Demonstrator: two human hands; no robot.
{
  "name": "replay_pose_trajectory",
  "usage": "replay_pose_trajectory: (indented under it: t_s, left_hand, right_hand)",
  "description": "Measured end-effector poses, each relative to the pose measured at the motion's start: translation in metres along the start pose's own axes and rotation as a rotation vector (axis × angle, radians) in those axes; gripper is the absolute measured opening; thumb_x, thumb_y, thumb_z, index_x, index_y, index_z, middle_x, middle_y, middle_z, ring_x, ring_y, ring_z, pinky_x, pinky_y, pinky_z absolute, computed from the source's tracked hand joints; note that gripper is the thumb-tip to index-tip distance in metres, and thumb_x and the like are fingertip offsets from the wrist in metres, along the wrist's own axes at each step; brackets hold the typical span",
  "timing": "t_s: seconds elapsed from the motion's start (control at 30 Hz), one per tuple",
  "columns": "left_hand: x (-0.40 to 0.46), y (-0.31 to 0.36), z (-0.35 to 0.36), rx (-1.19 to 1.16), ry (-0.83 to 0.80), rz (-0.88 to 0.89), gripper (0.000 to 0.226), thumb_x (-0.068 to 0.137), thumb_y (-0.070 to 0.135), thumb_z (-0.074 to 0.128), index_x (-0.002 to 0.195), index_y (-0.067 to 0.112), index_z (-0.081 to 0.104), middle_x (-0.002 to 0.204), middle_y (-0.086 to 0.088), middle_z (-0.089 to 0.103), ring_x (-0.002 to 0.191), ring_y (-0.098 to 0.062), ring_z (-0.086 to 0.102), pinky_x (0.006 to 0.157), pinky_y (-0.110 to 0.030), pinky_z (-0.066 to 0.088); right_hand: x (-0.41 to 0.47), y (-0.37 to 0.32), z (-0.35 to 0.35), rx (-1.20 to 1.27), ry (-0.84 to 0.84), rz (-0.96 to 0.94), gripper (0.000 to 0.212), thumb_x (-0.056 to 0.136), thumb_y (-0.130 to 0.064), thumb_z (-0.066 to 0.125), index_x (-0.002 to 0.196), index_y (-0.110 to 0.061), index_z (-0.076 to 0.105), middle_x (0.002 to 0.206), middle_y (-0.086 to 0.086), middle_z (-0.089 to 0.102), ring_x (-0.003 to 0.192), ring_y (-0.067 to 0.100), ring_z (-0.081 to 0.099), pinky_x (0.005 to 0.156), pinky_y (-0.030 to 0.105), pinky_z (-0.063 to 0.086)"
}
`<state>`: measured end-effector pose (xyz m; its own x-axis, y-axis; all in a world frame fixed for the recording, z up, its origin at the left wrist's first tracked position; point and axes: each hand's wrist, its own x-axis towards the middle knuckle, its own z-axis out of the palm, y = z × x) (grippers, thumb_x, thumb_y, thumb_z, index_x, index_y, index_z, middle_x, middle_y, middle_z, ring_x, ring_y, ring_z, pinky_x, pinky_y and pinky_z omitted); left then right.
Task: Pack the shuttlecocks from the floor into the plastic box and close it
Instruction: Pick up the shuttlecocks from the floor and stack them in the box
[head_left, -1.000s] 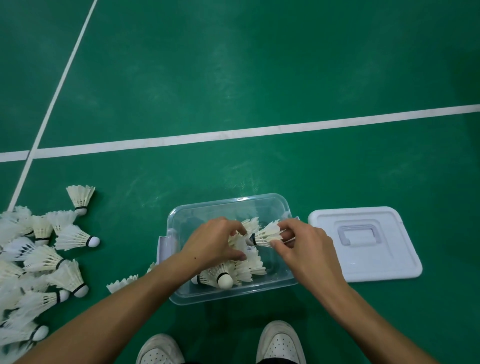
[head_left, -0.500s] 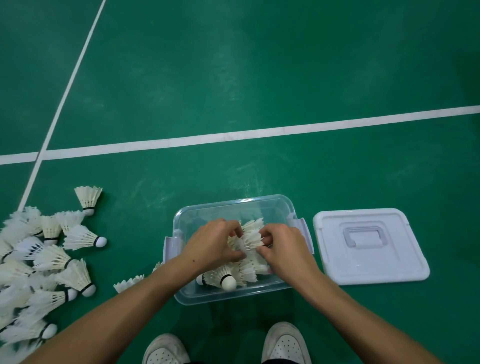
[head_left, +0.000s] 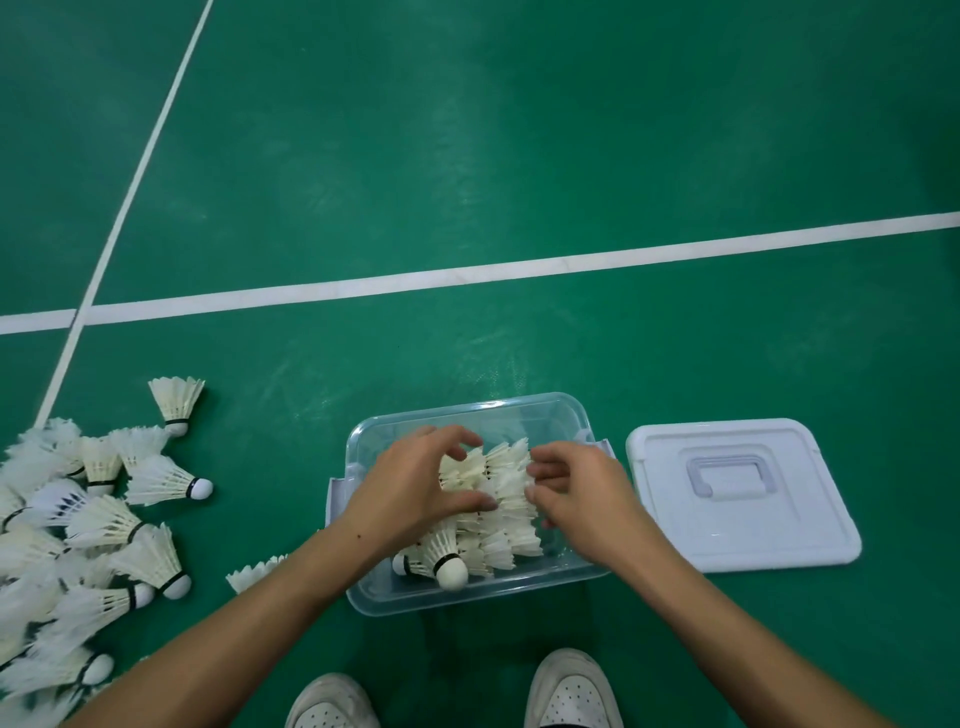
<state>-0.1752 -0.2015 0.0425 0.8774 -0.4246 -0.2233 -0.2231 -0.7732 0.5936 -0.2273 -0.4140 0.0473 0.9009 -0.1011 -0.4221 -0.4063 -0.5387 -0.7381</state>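
No legible text, labels, brand marks or numbers anywhere in the head view. Surfaces checked: clear plastic box (head_left: 566, 415), its white lid (head_left: 748, 540), the shuttlecocks (head_left: 104, 519) at left (black bands at the cork only, no print resolvable), and the white shoes (head_left: 571, 691) at the near edge (perforations only). White court lines (head_left: 467, 275) carry no markings.

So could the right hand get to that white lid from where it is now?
Probably yes. The lid lies flat on the floor just beside the plastic box, on the right hand's side, with nothing on it or between them. That hand is busy among the shuttlecocks in the box.
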Motion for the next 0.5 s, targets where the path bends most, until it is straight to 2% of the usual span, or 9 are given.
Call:
replay_pose_trajectory:
  t_s: [0.07,0.13,0.17,0.23,0.3,0.43,0.5]
  left_hand:
    - [-0.002,0.010,-0.016,-0.136,0.080,0.104,0.061,0.071,0.063,0.082,0.123,0.035,0.066,0.111,0.018,0.068,0.082,0.010,0.060,0.073,-0.013,0.047]
    - [0.000,0.024,-0.028,-0.299,0.102,0.213,0.052,0.074,0.050,0.085,0.118,0.028,0.068,0.106,0.012,0.066,0.056,0.000,0.050,0.055,-0.010,0.039]
    - [0.004,0.030,-0.032,-0.361,0.100,0.263,0.050,0.075,0.045,0.085,0.117,0.025,0.068,0.103,0.009,0.064,0.050,-0.004,0.044,0.051,-0.011,0.036]
    - [0.012,0.043,-0.035,-0.424,0.095,0.343,0.046,0.076,0.036,0.088,0.114,0.021,0.067,0.099,0.006,0.060,0.049,-0.006,0.038,0.048,-0.015,0.034]
    - [0.022,0.051,-0.031,-0.433,0.109,0.386,0.044,0.077,0.029,0.091,0.112,0.018,0.067,0.095,0.005,0.058,0.049,-0.006,0.038,0.048,-0.017,0.035]
    - [0.037,0.060,-0.024,-0.396,0.154,0.432,0.040,0.080,0.035,0.086,0.108,0.013,0.069,0.093,0.002,0.062,0.054,-0.007,0.046,0.053,-0.013,0.038]
    - [0.037,0.058,-0.022,-0.428,0.186,0.400,0.039,0.082,0.039,0.083,0.110,0.015,0.069,0.097,0.002,0.067,0.062,-0.011,0.058,0.056,-0.022,0.049]
  right_hand:
    - [-0.009,-0.004,-0.014,0.061,-0.027,-0.086,0.039,0.093,-0.012,0.078,0.130,-0.019,0.070,0.114,-0.012,0.076,0.106,0.006,0.072,0.100,0.037,0.060]
    - [-0.017,-0.013,-0.026,0.239,-0.160,-0.145,0.041,0.093,-0.008,0.079,0.130,-0.020,0.069,0.117,-0.011,0.078,0.111,0.005,0.073,0.102,0.033,0.058]
    - [-0.020,-0.018,-0.031,0.336,-0.227,-0.155,0.043,0.093,-0.005,0.079,0.132,-0.019,0.068,0.120,-0.009,0.078,0.113,0.007,0.073,0.102,0.032,0.058]
    - [-0.023,-0.025,-0.038,0.429,-0.274,-0.182,0.047,0.092,-0.002,0.078,0.135,-0.017,0.065,0.123,-0.005,0.078,0.117,0.010,0.072,0.104,0.033,0.057]
    - [-0.021,-0.028,-0.041,0.413,-0.262,-0.222,0.045,0.091,-0.002,0.079,0.131,-0.019,0.067,0.118,-0.002,0.079,0.117,0.013,0.073,0.107,0.039,0.056]
    - [-0.018,-0.024,-0.045,0.377,-0.206,-0.272,0.040,0.089,-0.004,0.082,0.125,-0.020,0.072,0.106,-0.001,0.080,0.105,0.017,0.075,0.103,0.042,0.058]
    - [-0.018,-0.018,-0.046,0.388,-0.162,-0.273,0.039,0.089,-0.007,0.083,0.122,-0.024,0.073,0.099,0.000,0.078,0.098,0.019,0.074,0.100,0.042,0.059]
